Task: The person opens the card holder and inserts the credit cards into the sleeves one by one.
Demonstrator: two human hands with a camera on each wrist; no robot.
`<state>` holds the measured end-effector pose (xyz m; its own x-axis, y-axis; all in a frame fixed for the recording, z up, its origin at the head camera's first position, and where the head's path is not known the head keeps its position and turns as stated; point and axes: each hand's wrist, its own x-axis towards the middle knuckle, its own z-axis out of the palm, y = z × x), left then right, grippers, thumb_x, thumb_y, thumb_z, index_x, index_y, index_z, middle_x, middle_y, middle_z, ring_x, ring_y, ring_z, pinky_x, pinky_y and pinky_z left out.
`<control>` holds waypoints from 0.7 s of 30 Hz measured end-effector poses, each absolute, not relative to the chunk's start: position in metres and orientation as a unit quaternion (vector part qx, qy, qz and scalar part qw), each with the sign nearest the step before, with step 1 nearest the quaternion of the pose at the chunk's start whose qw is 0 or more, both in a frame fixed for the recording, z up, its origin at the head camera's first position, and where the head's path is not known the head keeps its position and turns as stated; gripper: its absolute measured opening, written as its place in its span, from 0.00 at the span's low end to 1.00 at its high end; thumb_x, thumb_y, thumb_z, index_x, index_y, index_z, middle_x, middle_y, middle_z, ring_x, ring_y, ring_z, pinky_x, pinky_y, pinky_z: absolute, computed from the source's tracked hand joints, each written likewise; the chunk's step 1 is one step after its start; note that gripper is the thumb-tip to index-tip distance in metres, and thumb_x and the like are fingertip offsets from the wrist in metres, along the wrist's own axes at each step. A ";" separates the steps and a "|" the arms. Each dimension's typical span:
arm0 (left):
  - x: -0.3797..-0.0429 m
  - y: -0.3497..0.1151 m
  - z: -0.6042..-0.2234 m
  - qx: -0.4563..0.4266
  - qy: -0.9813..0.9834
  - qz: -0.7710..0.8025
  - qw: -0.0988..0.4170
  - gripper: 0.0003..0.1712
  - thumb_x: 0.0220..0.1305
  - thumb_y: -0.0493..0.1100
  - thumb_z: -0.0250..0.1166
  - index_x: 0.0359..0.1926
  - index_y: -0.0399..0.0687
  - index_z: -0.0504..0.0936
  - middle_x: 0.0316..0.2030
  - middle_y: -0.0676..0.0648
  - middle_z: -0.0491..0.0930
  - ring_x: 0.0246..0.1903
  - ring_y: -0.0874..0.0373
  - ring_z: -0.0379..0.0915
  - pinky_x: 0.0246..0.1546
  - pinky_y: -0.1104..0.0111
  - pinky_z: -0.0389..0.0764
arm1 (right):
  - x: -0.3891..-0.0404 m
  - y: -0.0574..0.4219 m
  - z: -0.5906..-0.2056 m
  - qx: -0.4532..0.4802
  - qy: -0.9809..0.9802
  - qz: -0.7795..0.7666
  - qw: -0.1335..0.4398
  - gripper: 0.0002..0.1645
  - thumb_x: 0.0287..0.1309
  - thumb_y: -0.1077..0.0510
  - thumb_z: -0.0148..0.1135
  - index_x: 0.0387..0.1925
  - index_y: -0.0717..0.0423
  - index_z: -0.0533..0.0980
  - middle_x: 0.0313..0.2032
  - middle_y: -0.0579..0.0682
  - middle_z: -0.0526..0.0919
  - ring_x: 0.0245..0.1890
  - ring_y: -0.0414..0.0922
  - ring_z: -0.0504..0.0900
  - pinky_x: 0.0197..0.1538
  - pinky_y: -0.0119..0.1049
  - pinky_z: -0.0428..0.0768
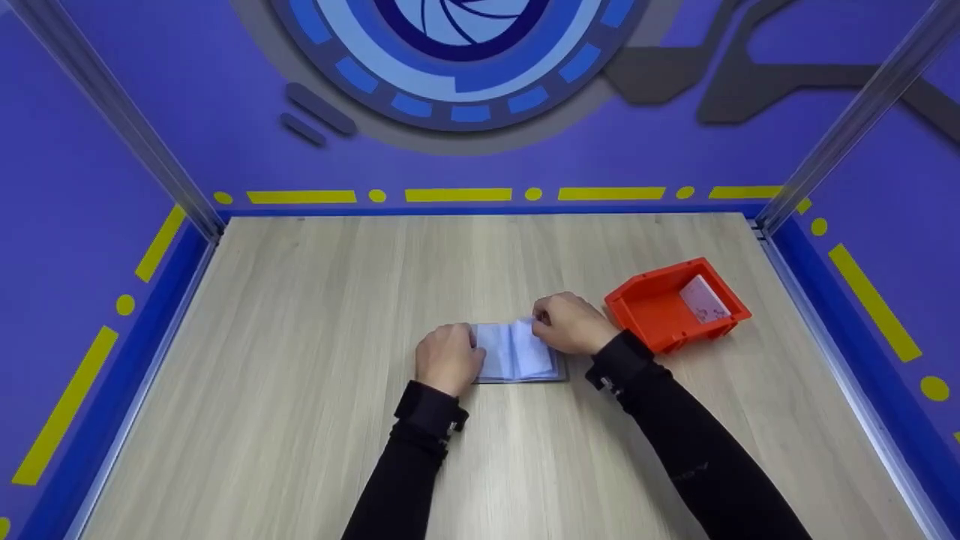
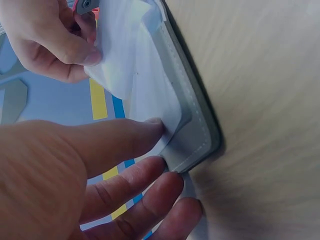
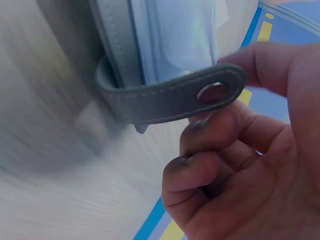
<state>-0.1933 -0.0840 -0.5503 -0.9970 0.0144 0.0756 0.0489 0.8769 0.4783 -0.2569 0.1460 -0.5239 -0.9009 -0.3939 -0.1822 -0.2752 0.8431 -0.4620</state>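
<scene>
A grey card holder (image 1: 499,352) lies spread on the table, its clear plastic sleeves fanned out. At its left edge my left hand (image 1: 448,358) holds it, the thumb lying on a sleeve (image 2: 155,80) and the fingers by the stitched cover (image 2: 192,142). My right hand (image 1: 574,322) pinches the sleeves at the upper right. In the right wrist view, a strap (image 3: 165,105) with a metal snap (image 3: 212,92) stands out in front of the right fingertips. The exact grip behind this strap is partly hidden.
An orange-red plastic bin (image 1: 652,315) stands to the right of my right hand, with a white card bearing a pinkish print (image 1: 703,298) inside. Blue panels (image 1: 450,169) wall the wooden table (image 1: 300,300) at the back and both sides.
</scene>
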 end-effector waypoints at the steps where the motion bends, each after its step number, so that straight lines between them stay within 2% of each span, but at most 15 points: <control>1: -0.193 -0.084 -0.550 -0.016 -0.968 -0.248 0.035 0.06 0.62 0.42 0.77 0.31 0.45 0.90 0.33 0.44 0.91 0.32 0.46 0.87 0.34 0.53 0.85 | -0.257 0.146 -0.524 -0.179 0.952 -0.217 0.125 0.12 0.74 0.54 0.62 0.45 0.56 0.88 0.36 0.52 0.86 0.36 0.48 0.81 0.43 0.43 0.81; 5: -0.193 -0.084 -0.550 -0.015 -0.968 -0.248 0.033 0.06 0.62 0.41 0.77 0.31 0.45 0.89 0.32 0.44 0.90 0.32 0.47 0.86 0.34 0.53 0.84 | -0.255 0.146 -0.525 -0.179 0.953 -0.229 0.089 0.14 0.75 0.55 0.66 0.50 0.56 0.91 0.46 0.53 0.93 0.44 0.49 0.87 0.55 0.48 0.88; 7: -0.193 -0.084 -0.550 -0.013 -0.968 -0.247 0.029 0.06 0.62 0.41 0.77 0.31 0.45 0.89 0.33 0.44 0.90 0.32 0.47 0.86 0.34 0.53 0.84 | -0.254 0.145 -0.525 -0.182 0.952 -0.234 0.071 0.13 0.73 0.57 0.68 0.51 0.56 0.92 0.48 0.54 0.94 0.45 0.49 0.89 0.57 0.50 0.89; 11: -0.193 -0.083 -0.550 -0.014 -0.969 -0.247 0.023 0.07 0.64 0.42 0.77 0.32 0.45 0.89 0.34 0.43 0.91 0.33 0.47 0.87 0.35 0.53 0.84 | -0.253 0.143 -0.525 -0.194 0.952 -0.232 0.037 0.10 0.69 0.60 0.70 0.47 0.56 0.92 0.42 0.54 0.93 0.41 0.49 0.87 0.51 0.48 0.89; 14: -0.193 -0.083 -0.549 -0.015 -0.968 -0.248 0.024 0.08 0.64 0.43 0.78 0.31 0.46 0.89 0.33 0.44 0.90 0.33 0.47 0.86 0.35 0.53 0.84 | -0.253 0.142 -0.524 -0.193 0.954 -0.227 0.036 0.07 0.68 0.59 0.71 0.42 0.55 0.92 0.38 0.53 0.90 0.36 0.48 0.83 0.46 0.45 0.86; 21: -0.193 -0.084 -0.548 -0.014 -0.967 -0.254 0.022 0.08 0.64 0.42 0.77 0.30 0.47 0.88 0.31 0.46 0.89 0.30 0.49 0.84 0.34 0.55 0.83 | -0.258 0.137 -0.512 -0.161 0.959 -0.213 0.096 0.10 0.72 0.53 0.68 0.34 0.52 0.88 0.29 0.49 0.85 0.30 0.47 0.80 0.37 0.40 0.79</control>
